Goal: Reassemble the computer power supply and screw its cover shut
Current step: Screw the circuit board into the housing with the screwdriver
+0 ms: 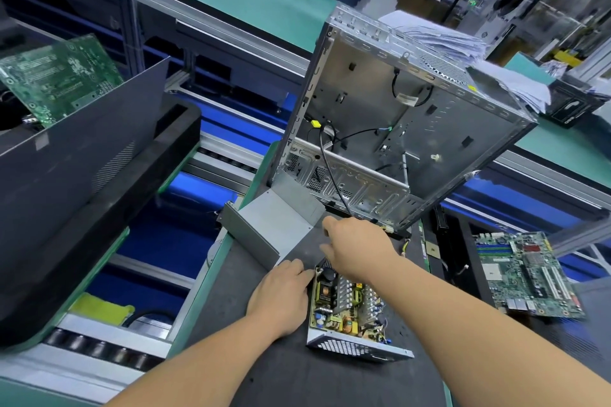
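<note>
An open power supply (350, 311) sits near on the mat (297, 380), its cover (274, 228) just beyond to the left. A computer case (396, 129) stands farther back, a motherboard (525, 274) to the right.

Both arms reach forward (left hand (281, 297) flat, right hand (355, 249) curled).

empty metal computer case (396, 129) standing tilted at table's far side | motherboard (525, 274) flat on the right | green circuit board (59, 76) upper left | stack of papers (463, 46) behind case | dark mat (297, 380) on table
</note>
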